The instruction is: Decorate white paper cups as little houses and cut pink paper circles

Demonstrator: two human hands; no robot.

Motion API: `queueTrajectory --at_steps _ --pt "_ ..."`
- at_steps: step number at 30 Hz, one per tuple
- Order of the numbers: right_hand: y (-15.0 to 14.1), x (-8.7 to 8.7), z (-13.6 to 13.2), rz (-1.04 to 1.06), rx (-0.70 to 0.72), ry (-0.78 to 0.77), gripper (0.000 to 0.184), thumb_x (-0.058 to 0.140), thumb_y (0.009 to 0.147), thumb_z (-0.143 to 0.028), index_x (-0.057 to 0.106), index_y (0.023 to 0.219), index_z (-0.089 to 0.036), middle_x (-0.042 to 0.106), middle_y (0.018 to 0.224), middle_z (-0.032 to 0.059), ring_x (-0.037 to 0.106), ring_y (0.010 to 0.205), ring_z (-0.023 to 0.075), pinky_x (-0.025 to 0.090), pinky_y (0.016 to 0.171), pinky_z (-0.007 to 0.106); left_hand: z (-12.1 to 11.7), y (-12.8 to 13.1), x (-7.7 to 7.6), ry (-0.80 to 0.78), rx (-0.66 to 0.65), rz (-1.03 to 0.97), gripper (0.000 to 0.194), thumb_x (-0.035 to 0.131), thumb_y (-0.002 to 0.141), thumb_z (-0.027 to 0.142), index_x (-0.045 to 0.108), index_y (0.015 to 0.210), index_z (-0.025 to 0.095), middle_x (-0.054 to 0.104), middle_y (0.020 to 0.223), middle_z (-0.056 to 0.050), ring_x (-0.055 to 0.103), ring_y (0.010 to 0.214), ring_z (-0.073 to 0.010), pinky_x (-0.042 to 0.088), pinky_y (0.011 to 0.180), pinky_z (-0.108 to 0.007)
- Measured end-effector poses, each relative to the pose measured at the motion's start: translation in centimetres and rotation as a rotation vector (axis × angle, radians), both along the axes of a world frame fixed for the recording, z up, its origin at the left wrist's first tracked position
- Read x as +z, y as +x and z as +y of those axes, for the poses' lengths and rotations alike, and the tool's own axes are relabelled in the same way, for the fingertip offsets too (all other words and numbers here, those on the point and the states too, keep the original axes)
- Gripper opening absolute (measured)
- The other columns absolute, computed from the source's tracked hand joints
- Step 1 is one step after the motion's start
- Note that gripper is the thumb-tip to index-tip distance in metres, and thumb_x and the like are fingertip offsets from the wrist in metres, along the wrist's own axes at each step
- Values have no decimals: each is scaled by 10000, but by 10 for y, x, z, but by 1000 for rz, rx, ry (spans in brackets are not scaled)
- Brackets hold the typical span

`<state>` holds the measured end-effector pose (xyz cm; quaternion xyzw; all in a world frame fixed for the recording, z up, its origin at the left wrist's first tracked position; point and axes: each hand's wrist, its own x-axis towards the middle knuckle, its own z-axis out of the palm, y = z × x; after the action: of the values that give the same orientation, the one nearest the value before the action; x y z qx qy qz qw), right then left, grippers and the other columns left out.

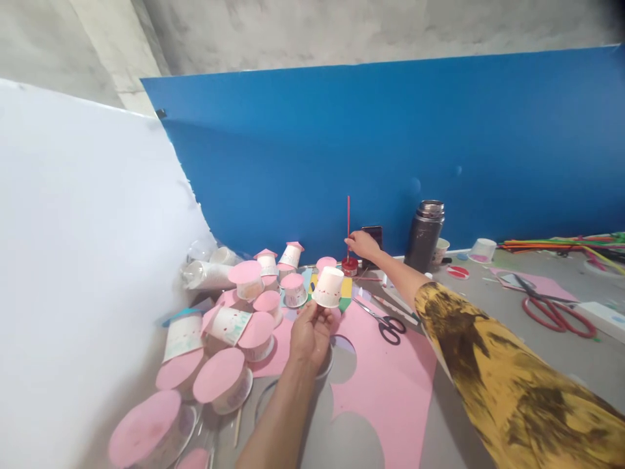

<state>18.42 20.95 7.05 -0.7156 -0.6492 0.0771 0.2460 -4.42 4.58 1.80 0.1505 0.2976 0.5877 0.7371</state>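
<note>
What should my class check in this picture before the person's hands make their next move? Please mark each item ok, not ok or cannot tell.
1. Cup held: ok. The left hand holds a white cup, wide rim downward.
2. Stick gripped: ok. The right hand pinches an upright red stick above the red pot.
3. Pot contents sufficient: cannot tell. The inside is hidden from this angle.
4. Black-handled scissors apart from both hands: ok. They lie between the two arms.
5. Flask capped: not ok. Its bare metal neck shows, near the right forearm.
</note>
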Motion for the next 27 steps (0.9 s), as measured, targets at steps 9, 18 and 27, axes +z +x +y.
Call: queueTrajectory --at_steps 9,18,27 --pt "3 4 -50 81 79 57 276 636 993 -371 680 1172 -166 698 1185 94 685 1022 222 582 894 414 -4 3 -3 203 193 317 75 714 855 141 673 794 152 691 678 -21 650 624 -120 517 664 -219" --pt "-7 -3 -154 436 389 93 588 508 940 -654 727 1214 -182 780 989 83 683 754 191 503 568 275 -18 8 3 499 300 555 117 773 779 115 768 723 218 717 827 -32 636 813 -178 458 746 -244" --pt "0 -20 -180 546 392 275 596 779 782 -565 703 1251 -204 716 1130 90 662 922 233 545 702 315 -23 14 1 595 95 690 122 761 775 124 811 768 235 728 852 -39 587 784 -177 458 760 -257"
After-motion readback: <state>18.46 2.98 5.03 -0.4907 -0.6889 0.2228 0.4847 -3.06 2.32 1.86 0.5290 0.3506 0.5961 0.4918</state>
